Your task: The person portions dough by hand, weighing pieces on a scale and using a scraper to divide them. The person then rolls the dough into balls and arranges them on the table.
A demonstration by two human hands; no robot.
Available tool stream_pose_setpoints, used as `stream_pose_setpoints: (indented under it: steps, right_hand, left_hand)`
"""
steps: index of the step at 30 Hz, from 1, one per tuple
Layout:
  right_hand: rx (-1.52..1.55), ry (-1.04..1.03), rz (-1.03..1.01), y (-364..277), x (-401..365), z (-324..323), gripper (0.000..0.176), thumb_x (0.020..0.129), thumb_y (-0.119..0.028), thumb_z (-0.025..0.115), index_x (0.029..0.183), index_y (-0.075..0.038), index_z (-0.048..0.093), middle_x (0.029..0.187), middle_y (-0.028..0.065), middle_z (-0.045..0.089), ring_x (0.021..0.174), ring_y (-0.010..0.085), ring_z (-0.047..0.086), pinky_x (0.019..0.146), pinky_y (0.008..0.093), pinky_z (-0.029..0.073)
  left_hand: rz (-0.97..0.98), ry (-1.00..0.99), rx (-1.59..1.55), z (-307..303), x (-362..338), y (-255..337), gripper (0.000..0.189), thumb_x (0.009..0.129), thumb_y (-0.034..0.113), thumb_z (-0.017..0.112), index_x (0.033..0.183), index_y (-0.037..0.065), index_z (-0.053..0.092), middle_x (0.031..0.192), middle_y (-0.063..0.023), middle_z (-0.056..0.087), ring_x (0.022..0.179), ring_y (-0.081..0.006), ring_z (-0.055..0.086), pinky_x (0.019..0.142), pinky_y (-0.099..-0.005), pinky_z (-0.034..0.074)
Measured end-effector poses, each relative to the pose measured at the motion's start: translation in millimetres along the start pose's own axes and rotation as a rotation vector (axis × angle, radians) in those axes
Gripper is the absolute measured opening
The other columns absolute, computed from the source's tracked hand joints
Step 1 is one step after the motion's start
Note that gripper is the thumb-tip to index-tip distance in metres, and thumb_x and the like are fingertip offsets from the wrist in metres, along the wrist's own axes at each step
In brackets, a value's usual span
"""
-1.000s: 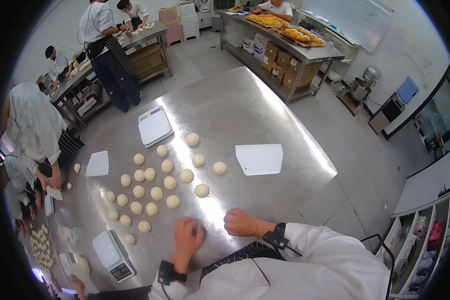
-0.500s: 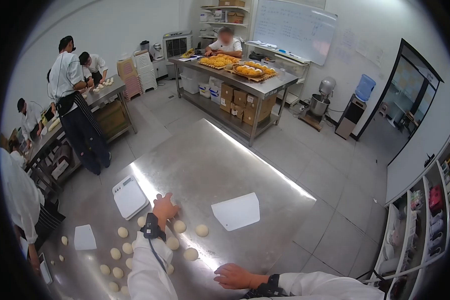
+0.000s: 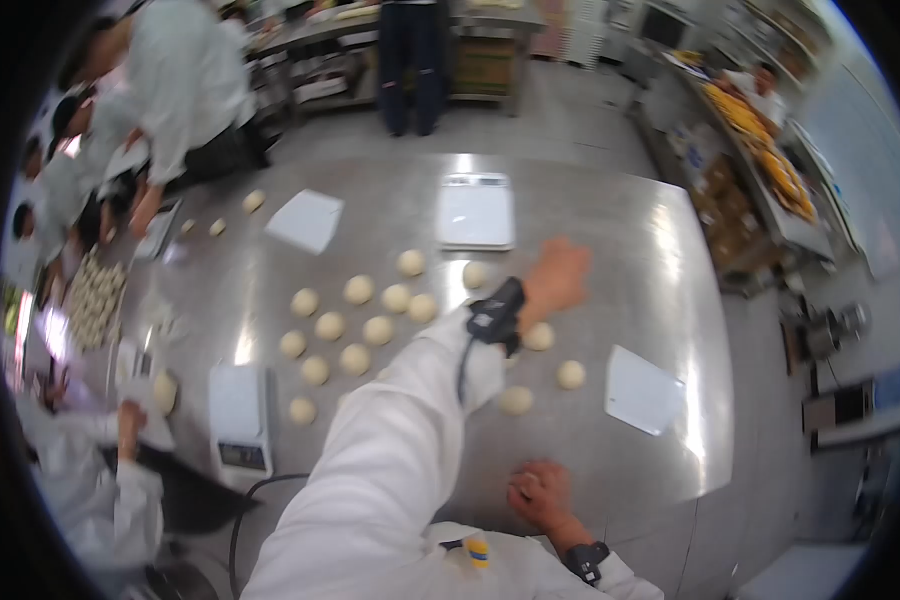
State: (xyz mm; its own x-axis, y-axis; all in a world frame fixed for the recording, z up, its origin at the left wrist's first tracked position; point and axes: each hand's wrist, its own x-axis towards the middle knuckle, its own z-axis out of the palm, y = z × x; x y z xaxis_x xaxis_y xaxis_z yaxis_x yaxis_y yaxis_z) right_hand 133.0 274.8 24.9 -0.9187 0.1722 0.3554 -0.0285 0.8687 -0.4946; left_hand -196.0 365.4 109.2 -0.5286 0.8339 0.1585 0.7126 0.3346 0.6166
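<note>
My left hand [image 3: 558,277] reaches across the steel table, palm down, beyond a dough ball [image 3: 538,337]. Blur and the back of the hand hide its fingers and anything beneath them. Close to my body, my right hand [image 3: 540,493] rests at the table's near side with its fingers curled in, and I see nothing in it. Several round, pale dough balls [image 3: 358,290] lie to the left of my left arm. Another dough ball [image 3: 516,401] sits between my two hands. A white dough scraper [image 3: 645,390] lies flat to their right.
A white scale [image 3: 475,215] stands beyond the dough, with a second scraper [image 3: 308,222] to its left. Another scale [image 3: 238,405] is near the lower left, beside a co-worker's hand [image 3: 130,425]. Small dough pieces [image 3: 95,305] are heaped at far left. More people stand upper left.
The view has swung left, bringing more co-workers and the dough heap into sight. My left arm stays stretched over the table; my right hand's fingers have drawn in from lying flat.
</note>
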Motion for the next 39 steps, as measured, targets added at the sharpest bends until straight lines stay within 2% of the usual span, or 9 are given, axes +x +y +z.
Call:
stream_pose_setpoints:
  steps: [6,13,16,23,26,31,33,34,39]
  right_hand:
    - [-0.023,-0.043,-0.094,14,4,-3,0.023,0.066,-0.011,0.072,0.087,-0.014,0.064,0.099,0.0064,0.058,0.097,0.0302,0.055,0.084,0.0430,0.042]
    - [-0.010,-0.040,-0.102,20,-2,1,0.017,0.068,-0.008,0.070,0.083,-0.012,0.062,0.096,0.0080,0.056,0.091,0.0302,0.053,0.080,0.0429,0.042]
    - [-0.037,-0.051,-0.076,12,3,-4,0.015,0.069,-0.008,0.069,0.082,-0.011,0.062,0.094,0.0087,0.055,0.089,0.0306,0.053,0.079,0.0424,0.043]
    - [-0.191,0.056,-0.034,0,7,6,0.016,0.069,-0.003,0.071,0.081,-0.007,0.061,0.083,0.0084,0.054,0.079,0.0288,0.052,0.069,0.0378,0.044]
    - [-0.155,0.151,-0.035,-40,22,9,0.016,0.069,0.001,0.071,0.081,-0.007,0.062,0.081,0.0082,0.054,0.075,0.0261,0.053,0.064,0.0348,0.044]
    - [-0.058,0.058,-0.035,-108,31,44,0.017,0.069,0.001,0.072,0.081,-0.007,0.062,0.082,0.0075,0.055,0.075,0.0256,0.053,0.063,0.0346,0.044]
    - [-0.016,-0.011,-0.117,-122,30,58,0.018,0.069,0.000,0.072,0.082,-0.008,0.062,0.082,0.0068,0.055,0.076,0.0255,0.054,0.063,0.0346,0.044]
    - [-0.009,-0.027,-0.097,-128,32,63,0.018,0.069,0.000,0.072,0.082,-0.008,0.062,0.082,0.0068,0.055,0.076,0.0255,0.054,0.063,0.0346,0.044]
    - [0.009,-0.065,-0.078,-142,35,84,0.018,0.070,-0.001,0.072,0.082,-0.008,0.063,0.083,0.0062,0.056,0.076,0.0255,0.054,0.064,0.0348,0.044]
  left_hand:
    - [0.181,0.259,-0.162,-55,-146,51,0.035,0.067,0.007,0.067,0.100,0.010,0.054,0.106,-0.0164,0.045,0.102,-0.0370,0.044,0.088,-0.0430,0.043]
    - [-0.698,0.267,-0.009,-119,-415,-25,0.035,0.066,0.012,0.068,0.100,0.009,0.059,0.103,-0.0180,0.051,0.106,-0.0377,0.047,0.092,-0.0440,0.042]
    - [-0.756,0.499,0.189,-181,-477,-65,0.034,0.066,0.011,0.067,0.099,0.007,0.060,0.102,-0.0176,0.051,0.102,-0.0359,0.050,0.090,-0.0423,0.042]
    - [-0.645,0.575,0.156,-248,-476,-153,0.034,0.066,0.008,0.065,0.100,0.005,0.060,0.099,-0.0157,0.051,0.098,-0.0360,0.051,0.089,-0.0410,0.043]
    - [-0.648,0.338,0.215,-234,-474,-181,0.039,0.068,0.008,0.067,0.107,0.007,0.061,0.106,-0.0173,0.050,0.107,-0.0376,0.046,0.090,-0.0408,0.044]
    - [-0.541,0.440,0.304,-234,-506,-163,0.050,0.068,0.010,0.072,0.116,0.007,0.058,0.106,-0.0175,0.051,0.103,-0.0362,0.048,0.087,-0.0415,0.045]
    - [-0.504,0.646,0.256,-223,-536,-160,0.050,0.068,0.014,0.073,0.115,0.004,0.060,0.099,-0.0156,0.053,0.093,-0.0345,0.052,0.078,-0.0436,0.046]
    - [-0.407,0.643,0.355,-212,-550,-158,0.049,0.069,0.013,0.072,0.116,0.004,0.061,0.092,-0.0134,0.052,0.084,-0.0325,0.052,0.073,-0.0425,0.044]
    - [-0.508,0.393,0.324,-168,-567,-134,0.049,0.066,0.020,0.072,0.112,0.006,0.064,0.087,-0.0101,0.051,0.081,-0.0291,0.051,0.070,-0.0391,0.042]
